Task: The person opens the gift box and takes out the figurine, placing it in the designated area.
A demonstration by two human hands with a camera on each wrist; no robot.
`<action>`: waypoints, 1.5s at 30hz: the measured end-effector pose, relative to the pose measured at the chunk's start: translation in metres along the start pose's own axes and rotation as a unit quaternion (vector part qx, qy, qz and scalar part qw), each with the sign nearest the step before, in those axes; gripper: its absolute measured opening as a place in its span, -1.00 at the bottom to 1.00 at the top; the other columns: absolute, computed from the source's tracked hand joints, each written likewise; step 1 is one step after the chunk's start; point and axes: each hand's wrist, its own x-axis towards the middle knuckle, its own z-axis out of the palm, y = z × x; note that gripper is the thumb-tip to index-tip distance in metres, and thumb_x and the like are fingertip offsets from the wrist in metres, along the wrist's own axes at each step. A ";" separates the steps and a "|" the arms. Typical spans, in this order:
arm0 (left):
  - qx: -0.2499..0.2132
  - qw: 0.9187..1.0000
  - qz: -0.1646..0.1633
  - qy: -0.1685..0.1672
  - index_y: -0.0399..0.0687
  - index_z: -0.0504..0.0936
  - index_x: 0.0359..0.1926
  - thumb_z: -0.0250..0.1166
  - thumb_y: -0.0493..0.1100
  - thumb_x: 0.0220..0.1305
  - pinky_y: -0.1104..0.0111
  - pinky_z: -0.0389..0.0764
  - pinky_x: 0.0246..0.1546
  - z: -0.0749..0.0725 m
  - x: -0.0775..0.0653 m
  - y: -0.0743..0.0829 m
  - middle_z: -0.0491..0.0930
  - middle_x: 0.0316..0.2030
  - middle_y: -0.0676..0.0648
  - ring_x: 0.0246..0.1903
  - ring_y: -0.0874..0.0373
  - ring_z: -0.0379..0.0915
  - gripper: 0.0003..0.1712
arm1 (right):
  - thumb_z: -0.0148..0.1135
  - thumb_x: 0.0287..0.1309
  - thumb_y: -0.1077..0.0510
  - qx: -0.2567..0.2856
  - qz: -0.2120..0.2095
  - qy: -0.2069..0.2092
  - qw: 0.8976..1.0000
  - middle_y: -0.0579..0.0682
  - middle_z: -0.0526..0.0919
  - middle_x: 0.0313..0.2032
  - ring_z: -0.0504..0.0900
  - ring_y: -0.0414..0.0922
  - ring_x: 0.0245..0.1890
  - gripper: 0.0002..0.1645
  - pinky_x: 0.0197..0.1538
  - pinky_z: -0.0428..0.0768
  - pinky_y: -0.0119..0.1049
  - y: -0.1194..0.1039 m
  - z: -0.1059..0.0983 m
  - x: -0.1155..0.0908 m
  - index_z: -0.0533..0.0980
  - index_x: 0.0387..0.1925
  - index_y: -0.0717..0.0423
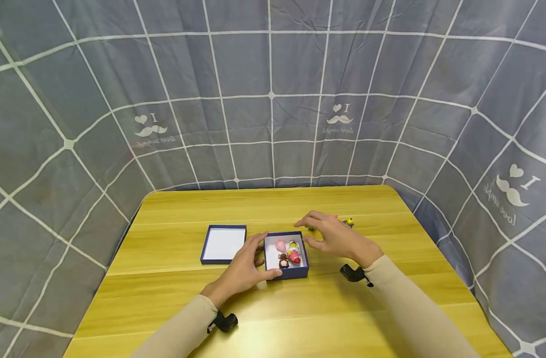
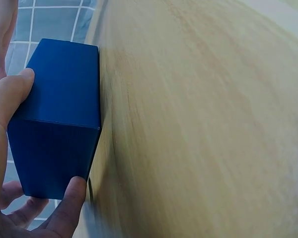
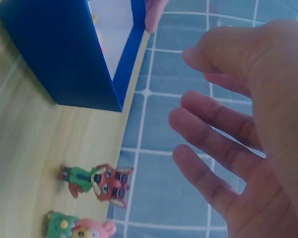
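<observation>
Left hand is bracing the blue box on the table between thumb and fingers, while right hand is hovering spread and empty beside it, near the fox-like figure, probably needing a light fingertip pinch there.

The left hand grips the blue box, the thumb on its near wall, fingers at its left side. The right hand hovers right of this box, fingers slightly bent.
</observation>
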 end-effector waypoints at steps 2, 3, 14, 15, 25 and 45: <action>-0.002 1.000 -0.003 0.001 -0.08 0.20 0.87 0.81 0.13 0.30 0.21 0.84 0.46 0.000 0.000 0.000 0.29 0.76 -0.20 0.63 -0.16 0.50 0.36 | 0.55 0.56 0.18 0.001 -0.010 -0.017 1.000 0.08 0.82 0.25 0.85 -0.01 0.06 -0.54 0.15 0.96 -0.06 -0.002 0.002 0.003 0.74 0.38 0.08; -0.002 1.000 -0.004 0.001 -0.07 0.20 0.87 0.81 0.13 0.30 0.21 0.84 0.46 0.001 -0.001 0.001 0.29 0.75 -0.20 0.63 -0.15 0.50 0.35 | 0.55 0.56 0.17 0.000 -0.015 -0.026 1.000 0.07 0.82 0.25 0.85 0.01 0.11 -0.55 0.19 0.96 -0.05 -0.003 0.002 0.005 0.74 0.38 0.09; 0.022 1.000 0.003 0.004 -0.07 0.20 0.88 0.78 0.23 0.31 0.17 0.83 0.48 -0.001 0.002 0.003 0.29 0.77 -0.21 0.69 -0.18 0.43 0.37 | 0.54 0.59 0.16 0.022 -0.054 -0.163 0.985 0.04 0.78 0.31 0.83 0.09 0.30 -0.53 0.37 0.91 -0.01 -0.010 0.007 0.028 0.73 0.42 0.09; 0.022 1.000 0.002 0.002 -0.07 0.20 0.88 0.78 0.24 0.32 0.17 0.83 0.48 -0.001 0.002 0.003 0.28 0.77 -0.21 0.69 -0.18 0.42 0.37 | 0.54 0.59 0.15 0.027 -0.055 -0.173 0.983 0.03 0.78 0.32 0.82 0.08 0.31 -0.53 0.38 0.91 -0.02 -0.011 0.008 0.030 0.73 0.42 0.08; 0.031 0.999 0.008 0.000 -0.06 0.19 0.88 0.76 0.26 0.33 0.15 0.83 0.49 -0.001 0.005 0.004 0.27 0.77 -0.20 0.72 -0.20 0.37 0.36 | 0.59 0.49 0.26 0.067 -0.073 -0.223 0.970 -0.02 0.84 0.32 0.84 0.00 0.33 -0.53 0.42 0.89 -0.05 -0.012 0.012 0.046 0.77 0.36 0.10; 0.028 1.000 0.007 -0.002 -0.08 0.18 0.88 0.75 0.23 0.35 0.19 0.85 0.46 -0.002 0.001 0.001 0.26 0.77 -0.21 0.70 -0.19 0.40 0.35 | 0.65 0.42 0.31 0.063 -0.069 -0.323 0.942 -0.23 0.85 0.19 0.76 -0.29 0.11 -0.49 0.21 0.82 -0.46 -0.013 0.035 0.069 0.83 0.31 -0.13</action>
